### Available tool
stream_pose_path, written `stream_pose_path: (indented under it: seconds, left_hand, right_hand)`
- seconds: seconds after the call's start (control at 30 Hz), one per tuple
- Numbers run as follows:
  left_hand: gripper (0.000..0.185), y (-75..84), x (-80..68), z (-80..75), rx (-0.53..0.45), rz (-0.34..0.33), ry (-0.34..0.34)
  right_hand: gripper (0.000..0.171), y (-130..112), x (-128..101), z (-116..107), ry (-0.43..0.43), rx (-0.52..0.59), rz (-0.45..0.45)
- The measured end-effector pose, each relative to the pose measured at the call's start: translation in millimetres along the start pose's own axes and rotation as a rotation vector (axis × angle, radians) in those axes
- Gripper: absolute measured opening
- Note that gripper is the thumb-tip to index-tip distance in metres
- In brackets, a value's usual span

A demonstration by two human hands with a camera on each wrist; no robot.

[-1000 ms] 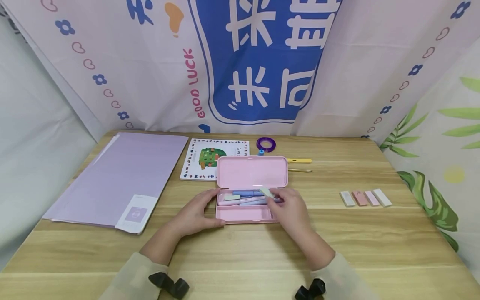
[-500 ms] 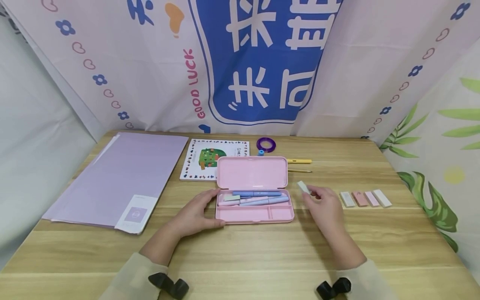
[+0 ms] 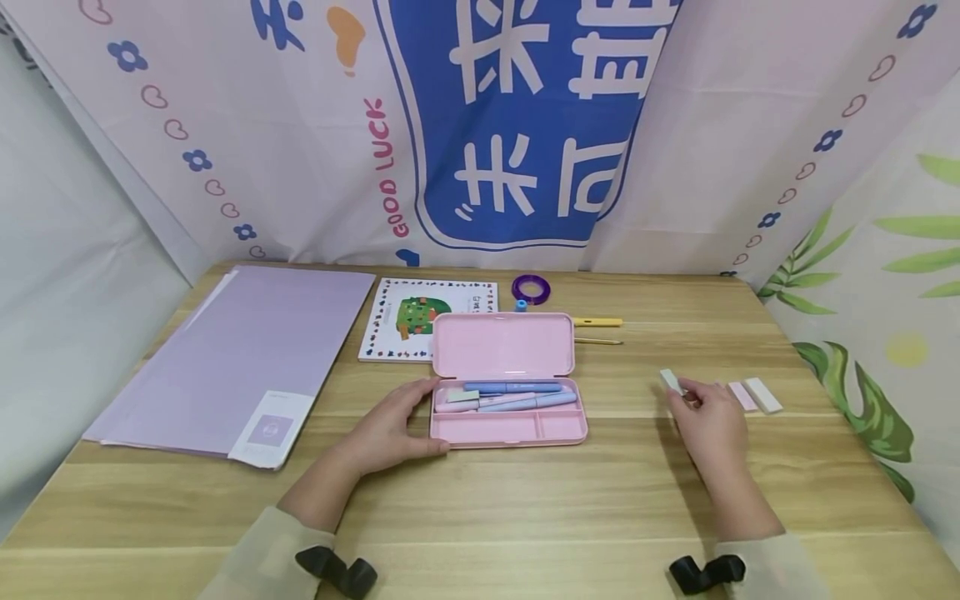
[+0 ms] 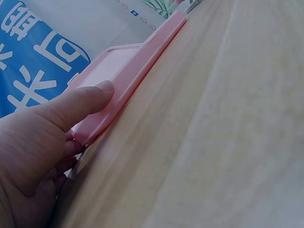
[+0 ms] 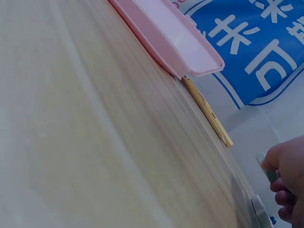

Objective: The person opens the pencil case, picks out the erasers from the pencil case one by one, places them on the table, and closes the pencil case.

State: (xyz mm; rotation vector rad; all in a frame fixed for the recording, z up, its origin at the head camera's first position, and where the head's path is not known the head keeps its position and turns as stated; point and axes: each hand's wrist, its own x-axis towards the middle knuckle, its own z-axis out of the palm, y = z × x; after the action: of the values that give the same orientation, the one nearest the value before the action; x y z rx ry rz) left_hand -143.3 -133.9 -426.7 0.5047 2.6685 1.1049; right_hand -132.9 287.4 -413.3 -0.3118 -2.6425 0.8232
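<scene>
Fingers of your right hand [image 3: 708, 421] pinch a small pale eraser [image 3: 671, 381] by its lower end, so it stands tilted above the table [image 3: 525, 500], just left of the row of erasers [image 3: 753, 395] lying there. Your hand covers part of that row; two blocks show to its right. Your left hand [image 3: 390, 429] rests with relaxed fingers against the left end of the pink pencil case [image 3: 508, 427], thumb along its edge, likely to keep the light box from sliding. The case lies open, lid back, with pens [image 3: 513, 397] and another pale eraser in its rear tray. A purple folder [image 3: 240, 358], a picture book [image 3: 408, 321] and a tape roll [image 3: 532, 289] lie farther off.
</scene>
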Motion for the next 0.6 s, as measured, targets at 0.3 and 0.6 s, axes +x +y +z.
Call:
stream_pose_path:
  seconds: [0.3,0.6]
  left_hand:
    - [0.097,-0.3,-0.2,0.1,0.001,-0.011,-0.005]
    - [0.098,0.0,0.5,-0.1,0.002,-0.011,-0.008]
  right_hand:
    - [0.030,11.0,1.4,-1.4,-0.083,-0.083,0.008]
    - [0.029,12.1,1.3,-0.2,-0.118,-0.131,-0.011]
